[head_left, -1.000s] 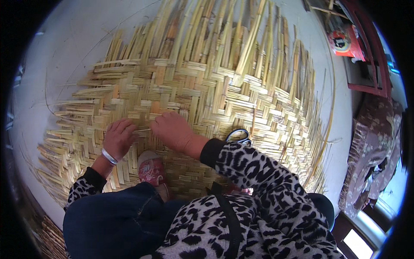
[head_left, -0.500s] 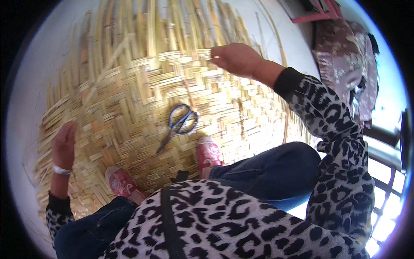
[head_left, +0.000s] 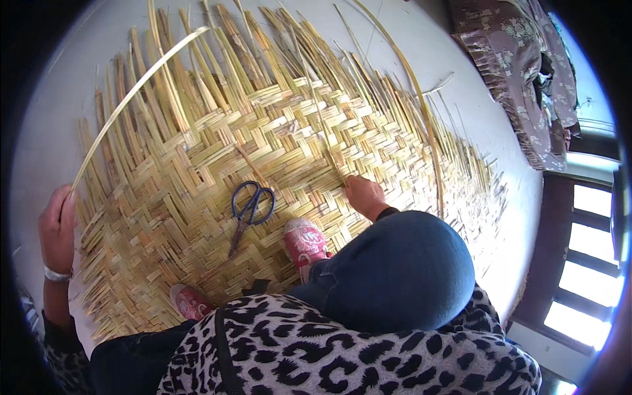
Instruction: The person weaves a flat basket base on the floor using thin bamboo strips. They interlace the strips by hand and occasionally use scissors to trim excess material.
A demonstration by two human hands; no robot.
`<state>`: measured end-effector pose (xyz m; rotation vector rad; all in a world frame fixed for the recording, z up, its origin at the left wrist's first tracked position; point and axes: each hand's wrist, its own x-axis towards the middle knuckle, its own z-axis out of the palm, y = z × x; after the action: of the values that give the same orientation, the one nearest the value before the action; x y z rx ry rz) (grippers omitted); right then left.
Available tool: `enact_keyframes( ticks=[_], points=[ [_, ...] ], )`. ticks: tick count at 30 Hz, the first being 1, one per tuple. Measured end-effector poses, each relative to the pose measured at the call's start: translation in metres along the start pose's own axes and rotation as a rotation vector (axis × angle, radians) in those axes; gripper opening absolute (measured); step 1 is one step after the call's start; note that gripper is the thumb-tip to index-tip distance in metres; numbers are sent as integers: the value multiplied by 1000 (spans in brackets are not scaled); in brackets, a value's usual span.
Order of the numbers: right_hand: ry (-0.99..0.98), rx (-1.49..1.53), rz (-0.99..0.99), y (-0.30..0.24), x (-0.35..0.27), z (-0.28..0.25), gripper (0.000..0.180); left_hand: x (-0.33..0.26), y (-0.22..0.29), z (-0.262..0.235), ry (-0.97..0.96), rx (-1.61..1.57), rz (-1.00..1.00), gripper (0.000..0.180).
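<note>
Clock centred on your view, 12 at the top. Your left hand (head_left: 58,227), at 9 o'clock, is closed, thumb against fingers, on one end of a long pale strip (head_left: 135,91); the strip bows up over the mat's edge, its free tip near 11. Pale band (head_left: 56,274) on that wrist. Your right hand (head_left: 364,196), just off centre toward 3, is low over the weave with fingers curled in; a thin strip (head_left: 320,118) runs down to the fingertips from 12, but whether it is gripped I cannot tell. The woven mat (head_left: 283,168) lies flat beneath, spanning the centre, loose ends fanning from 10 to 2. Scissors (head_left: 237,232) rest on it toward 9, blades pointing to 7. Your pink right shoe (head_left: 304,242) stands at 6, pink left shoe (head_left: 189,301) near 8. Patterned cloth (head_left: 503,76) at 2.
</note>
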<state>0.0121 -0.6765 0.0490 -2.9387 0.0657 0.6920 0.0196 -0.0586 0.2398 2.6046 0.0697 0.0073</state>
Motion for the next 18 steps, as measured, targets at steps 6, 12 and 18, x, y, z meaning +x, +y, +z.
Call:
enact_keyframes(
  ticks=[6,12,18],
  points=[
    [38,346,-281,-10,33,-41,16,31,60,42,-137,-175,-6,20],
    [-364,1023,-305,-77,40,-121,10,7,63,105,-440,-373,-273,21],
    [-435,963,-489,-161,30,-114,11,26,65,81,-21,-567,-145,21]
  ],
)
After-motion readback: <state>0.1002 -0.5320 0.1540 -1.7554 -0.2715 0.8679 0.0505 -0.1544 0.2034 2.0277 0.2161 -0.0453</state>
